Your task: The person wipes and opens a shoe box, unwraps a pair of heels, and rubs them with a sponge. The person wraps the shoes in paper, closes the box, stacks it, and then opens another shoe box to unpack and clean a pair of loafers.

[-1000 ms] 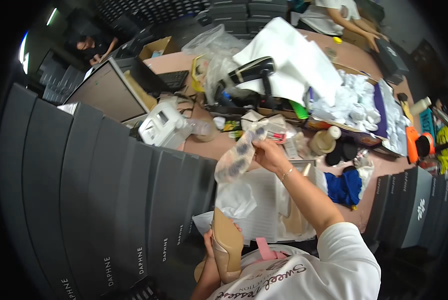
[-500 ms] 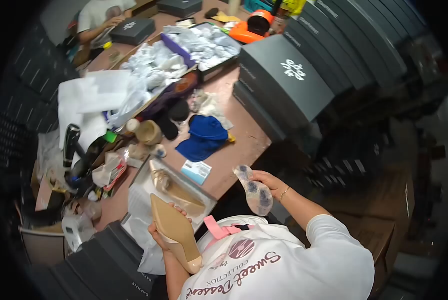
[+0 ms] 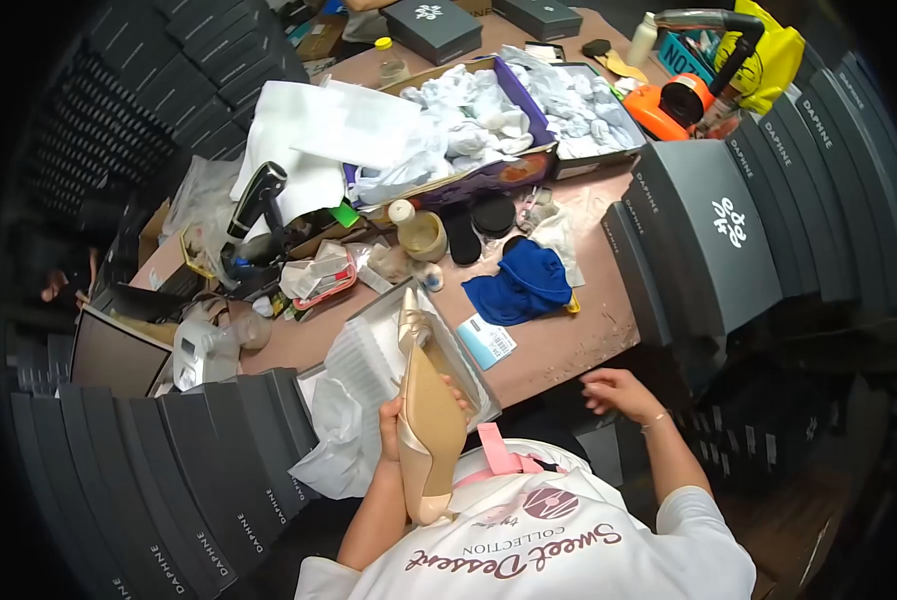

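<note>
My left hand (image 3: 392, 428) is closed around a beige high-heeled shoe (image 3: 433, 410), whose tan sole faces up at me and whose heel points toward my shirt. Under it, an open shoebox (image 3: 478, 385) lined with white paper holds a second shoe, gold-beige (image 3: 411, 318), partly covered by the first. Off the table's front edge is my right hand (image 3: 620, 393), fingers loosely bent and apart, with nothing visible in them.
A blue cloth (image 3: 521, 283) and a white-and-blue card (image 3: 486, 340) lie on the table (image 3: 588, 340). Behind are boxes of crumpled paper (image 3: 458, 120). Grey shoeboxes (image 3: 703, 230) stack at right, more (image 3: 208, 460) at left. An orange tool (image 3: 658, 105) stands at the back.
The patchy insole-shaped pad is gone from my right hand and I cannot see where it went. My view has turned; my left hand still holds the shoe, now more upright in view.
</note>
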`<state>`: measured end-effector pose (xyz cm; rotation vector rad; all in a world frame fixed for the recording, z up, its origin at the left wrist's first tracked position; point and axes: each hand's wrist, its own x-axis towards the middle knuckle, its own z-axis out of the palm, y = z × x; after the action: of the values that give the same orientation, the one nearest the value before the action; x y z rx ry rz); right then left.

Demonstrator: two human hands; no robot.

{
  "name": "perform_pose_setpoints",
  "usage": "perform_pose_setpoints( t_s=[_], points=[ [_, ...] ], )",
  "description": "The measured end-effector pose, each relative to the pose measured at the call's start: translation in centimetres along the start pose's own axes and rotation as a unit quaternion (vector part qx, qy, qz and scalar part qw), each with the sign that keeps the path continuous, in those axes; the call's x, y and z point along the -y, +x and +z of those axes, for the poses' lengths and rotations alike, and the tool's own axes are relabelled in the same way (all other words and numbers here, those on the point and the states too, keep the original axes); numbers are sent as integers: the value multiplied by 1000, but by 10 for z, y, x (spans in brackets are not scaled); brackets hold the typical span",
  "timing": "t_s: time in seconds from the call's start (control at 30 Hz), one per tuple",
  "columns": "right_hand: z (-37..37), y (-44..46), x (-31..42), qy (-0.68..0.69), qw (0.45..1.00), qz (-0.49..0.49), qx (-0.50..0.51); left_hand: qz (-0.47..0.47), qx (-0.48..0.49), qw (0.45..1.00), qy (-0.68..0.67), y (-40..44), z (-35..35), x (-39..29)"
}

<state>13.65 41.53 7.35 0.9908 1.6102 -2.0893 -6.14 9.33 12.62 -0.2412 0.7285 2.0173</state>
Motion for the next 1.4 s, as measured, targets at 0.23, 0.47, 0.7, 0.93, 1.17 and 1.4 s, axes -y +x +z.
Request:
perform_pose_setpoints(
  t_s=[0.23, 0.47, 0.7, 0.93, 1.17, 1.4],
  points=[
    [54, 156, 101, -595, 691, -317, -259, 95, -38, 995, -8, -31, -13, -8],
    [89, 133, 94, -572, 716, -394, -68, 178, -89, 979, -39, -32, -19, -7],
    [44, 165, 103, -540, 780, -286, -134, 171, -120, 976, -55, -6, -3, -6],
    [-16, 214, 105, -636, 734, -201, -126, 162, -108, 979, -65, 2, -6, -2],
    [65, 226, 105, -585, 724, -351, -99, 139, -97, 985, -38, 15, 8, -1],
    [69, 227, 125, -603, 740, -297, -14, 136, -72, 987, -47, -1, 6, -6]
  ],
)
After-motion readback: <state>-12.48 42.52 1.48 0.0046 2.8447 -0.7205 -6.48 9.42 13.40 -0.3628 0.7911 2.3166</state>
